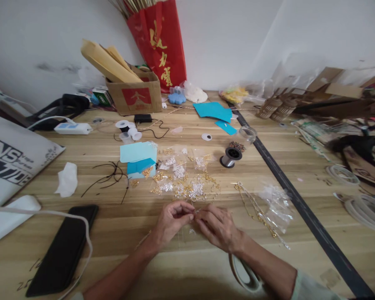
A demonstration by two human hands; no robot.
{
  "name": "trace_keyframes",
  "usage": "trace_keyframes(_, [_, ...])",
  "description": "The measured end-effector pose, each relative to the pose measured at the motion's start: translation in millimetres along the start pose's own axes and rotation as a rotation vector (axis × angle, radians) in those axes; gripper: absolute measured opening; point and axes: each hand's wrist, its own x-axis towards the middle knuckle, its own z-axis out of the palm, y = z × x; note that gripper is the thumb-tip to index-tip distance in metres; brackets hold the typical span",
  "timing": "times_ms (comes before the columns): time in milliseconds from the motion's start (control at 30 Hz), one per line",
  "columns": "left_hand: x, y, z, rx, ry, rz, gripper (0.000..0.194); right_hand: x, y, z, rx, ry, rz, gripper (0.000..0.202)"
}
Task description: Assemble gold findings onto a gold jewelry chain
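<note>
Leftmost on the near side, a black slab (pixel 62 250) lies flat with a white cable (pixel 88 237) crossing in front of it, both probably set aside there to spare the middle. Farther back, a white tissue (pixel 66 180) and a tangle of black cords (pixel 112 177) lie left of the blue cards (pixel 137 154). Next comes the left hand (pixel 171 221), its thumb and forefinger brought together on a small silvery piece (pixel 197 211), which sits at the middle of the near side, between both hands; a fingertip pinch seems to suit something so fine. Just beyond it spread the gold and silver findings (pixel 195 187), loose and in little bags, likely poured out within easy reach and sorted by sight. The right hand (pixel 217 227) pinches the same piece from the right, fingers bunched, apparently to steady it; the fingers hide its exact shape. Farther off stands a wire spool (pixel 230 158), upright, perhaps so it won't roll. Rightward, gold chains (pixel 253 207) lie stretched out, likely against tangling, beside crumpled clear bags (pixel 278 204).
</note>
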Motion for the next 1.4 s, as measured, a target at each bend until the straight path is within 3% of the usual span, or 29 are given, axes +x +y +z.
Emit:
trace_keyframes(500, [-1.2,5.6,-1.6,0.145,0.006,0.041,0.007,-4.4,3.8,5.3,0.078,-0.022,0.095,0.010])
trace_keyframes(700, [-1.1,9.9,-5.6,0.228,-0.064,0.053,0.008,-5.5,4.6,5.6,0.072,-0.042,0.091,0.011])
trace_keyframes(833, [-2.3,13.6,-8.0,0.368,-0.067,0.136,0.012,-5.8,5.7,5.8,0.094,-0.036,0.100,0.010])
trace_keyframes(1100, [-3.0,21.0,-9.6,0.550,-0.002,0.441,0.011,-4.2,5.5,4.3,0.116,-0.015,0.111,0.008])
trace_keyframes(1400, [-1.9,20.9,-12.4,0.613,0.022,0.480,0.010,-6.9,4.9,4.3,0.167,0.046,0.135,0.007])
